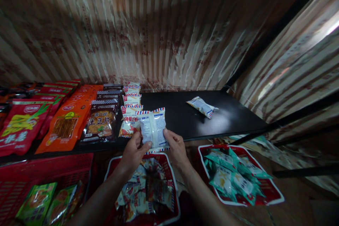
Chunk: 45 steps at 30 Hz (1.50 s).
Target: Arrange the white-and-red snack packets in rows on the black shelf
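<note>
Both my hands hold one white snack packet (153, 128) with a red-and-blue striped edge, its printed back facing me, just over the front edge of the black shelf (185, 116). My left hand (134, 153) pinches its lower left corner with the thumb on top. My right hand (176, 148) grips its lower right edge. Behind the packet a row of the same packets (131, 107) runs toward the wall. Below my wrists a red basket (173, 183) holds several more of these packets.
One loose packet (202, 106) lies alone on the right part of the shelf. Rows of dark (102, 122), orange (67, 125) and red (22, 127) snack bags fill the left. A red basket of teal packets (233, 176) sits at lower right, a red crate with green packets (39, 201) at lower left.
</note>
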Tool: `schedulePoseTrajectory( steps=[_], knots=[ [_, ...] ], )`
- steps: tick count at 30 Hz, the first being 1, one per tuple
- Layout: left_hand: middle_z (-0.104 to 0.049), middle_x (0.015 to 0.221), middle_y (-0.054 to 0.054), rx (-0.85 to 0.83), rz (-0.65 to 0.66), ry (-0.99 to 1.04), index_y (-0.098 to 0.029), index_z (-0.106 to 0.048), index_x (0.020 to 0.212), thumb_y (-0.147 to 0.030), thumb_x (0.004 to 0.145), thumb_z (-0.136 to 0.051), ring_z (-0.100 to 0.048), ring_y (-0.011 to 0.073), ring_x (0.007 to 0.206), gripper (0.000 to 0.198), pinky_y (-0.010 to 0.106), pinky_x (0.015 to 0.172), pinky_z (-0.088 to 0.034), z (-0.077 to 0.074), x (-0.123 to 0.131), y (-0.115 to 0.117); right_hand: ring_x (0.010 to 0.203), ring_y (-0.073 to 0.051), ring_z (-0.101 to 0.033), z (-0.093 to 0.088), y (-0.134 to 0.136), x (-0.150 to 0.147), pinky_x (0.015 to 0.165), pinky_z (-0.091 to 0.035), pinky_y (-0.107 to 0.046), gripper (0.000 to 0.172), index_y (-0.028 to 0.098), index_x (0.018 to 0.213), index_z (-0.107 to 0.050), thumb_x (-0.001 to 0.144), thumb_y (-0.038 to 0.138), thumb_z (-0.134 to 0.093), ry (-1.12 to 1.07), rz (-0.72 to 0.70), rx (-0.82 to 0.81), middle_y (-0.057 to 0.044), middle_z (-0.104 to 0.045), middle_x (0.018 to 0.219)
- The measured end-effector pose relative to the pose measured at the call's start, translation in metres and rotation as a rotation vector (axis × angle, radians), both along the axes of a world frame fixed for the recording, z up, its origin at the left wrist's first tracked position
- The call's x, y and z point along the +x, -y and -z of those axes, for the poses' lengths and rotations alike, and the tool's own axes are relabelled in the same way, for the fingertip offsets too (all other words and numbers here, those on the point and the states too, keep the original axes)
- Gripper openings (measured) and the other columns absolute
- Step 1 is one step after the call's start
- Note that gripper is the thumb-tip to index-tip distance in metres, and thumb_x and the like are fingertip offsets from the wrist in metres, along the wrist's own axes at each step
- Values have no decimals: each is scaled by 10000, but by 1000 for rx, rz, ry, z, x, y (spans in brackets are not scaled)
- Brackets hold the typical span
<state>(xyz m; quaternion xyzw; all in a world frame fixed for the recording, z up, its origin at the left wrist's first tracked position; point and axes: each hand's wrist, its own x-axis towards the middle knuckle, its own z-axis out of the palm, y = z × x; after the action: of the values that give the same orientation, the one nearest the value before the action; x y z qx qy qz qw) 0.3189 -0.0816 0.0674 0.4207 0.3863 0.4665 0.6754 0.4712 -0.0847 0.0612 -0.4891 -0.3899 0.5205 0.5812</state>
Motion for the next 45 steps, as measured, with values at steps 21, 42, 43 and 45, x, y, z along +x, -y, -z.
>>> schedulePoseTrajectory(
  steps=[21, 42, 43, 45],
  knots=[
    [-669, 1004, 82, 162, -69, -430, -193, -477, 1101, -319, 733, -620, -658, 210, 877, 414, 329, 785, -511, -12, 5, 12, 912, -195, -604, -6, 10, 2, 790, -489, -331, 229, 206, 1044, -592, 905, 274, -423, 732, 230, 507, -72, -639, 976],
    [-492, 1303, 93, 377, -80, -404, -231, -585, 1169, -371, 857, -497, -590, 190, 967, 353, 292, 806, -490, -29, -5, 13, 1034, -248, -614, -13, 9, -9, 921, -468, -399, 423, 255, 1143, -555, 742, 346, -653, -203, 8, 132, -37, -661, 1131],
    [-531, 1252, 101, 343, -114, -406, -216, -576, 1169, -380, 855, -495, -599, 188, 932, 363, 287, 765, -496, -28, -6, 11, 987, -244, -634, -14, 8, -8, 890, -486, -395, 388, 252, 1102, -573, 733, 339, -655, -278, 8, 99, -32, -681, 1080],
    [-604, 1129, 107, 246, -167, -421, -193, -565, 1163, -405, 850, -490, -608, 191, 878, 386, 281, 691, -496, -24, -7, 6, 906, -229, -659, -16, 7, -7, 833, -513, -375, 347, 245, 1035, -599, 704, 317, -675, -377, 24, 33, -21, -704, 997]
  ],
)
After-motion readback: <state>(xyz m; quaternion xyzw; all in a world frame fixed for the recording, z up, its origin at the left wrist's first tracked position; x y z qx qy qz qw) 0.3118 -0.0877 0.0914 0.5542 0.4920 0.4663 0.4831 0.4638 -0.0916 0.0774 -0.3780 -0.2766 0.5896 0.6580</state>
